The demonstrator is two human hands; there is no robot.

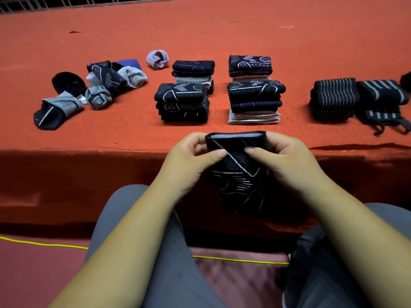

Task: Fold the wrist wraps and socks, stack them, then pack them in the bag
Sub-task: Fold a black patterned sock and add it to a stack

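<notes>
Both hands are holding one dark sock [238, 165] just off the near edge of the table [222, 36]; the left hand [189, 161] is pinching its left side, thumb pressing on the front with the other fingers curling behind, and the right hand [284, 161] is doing the same on the right; the top is doubled over, showing a pale inside, and the lower end is hanging down between grey trousers [173, 252].

The table is wearing an orange-red cloth with a nubbly weave, draping over the near edge; a wire grille [33, 3] is running along the far side; a yellow cord [44, 243] is lying across the dull red floor.

Four blocky stacks of folded socks [182, 103] are sitting mid-table, dark knit with pale line-and-diamond patterns, some pale layers underneath; loose socks [100, 85] are lying crumpled at the left, a lilac balled one [157, 59] beside them; striped elastic wrist wraps [333, 98] are sitting folded at the right.
</notes>
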